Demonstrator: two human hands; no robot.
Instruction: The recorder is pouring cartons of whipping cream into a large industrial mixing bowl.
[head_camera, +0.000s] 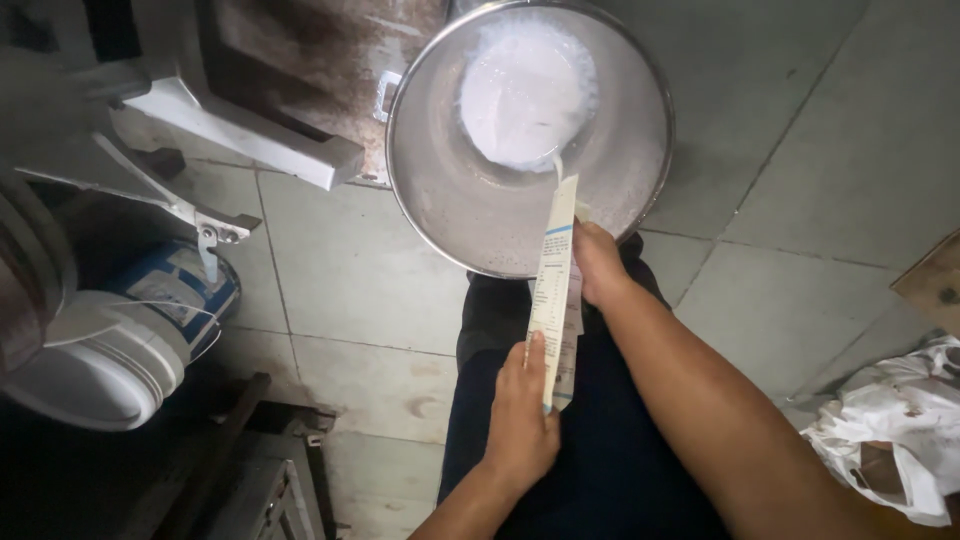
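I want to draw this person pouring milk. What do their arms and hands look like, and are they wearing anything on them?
Both arms are bare, with no sleeves showing. The left hand and right hand wear no gloves, and no rings, watch or bracelet can be seen. The fingernails look short. The right forearm looks thicker because it is closer to the camera. Below them are dark trousers.

Grey tiled floor (800, 120), dim at left.
White plastic bucket (110, 350) lies at left under a rusty metal frame (290, 70); crumpled white bag (890, 430) at right.
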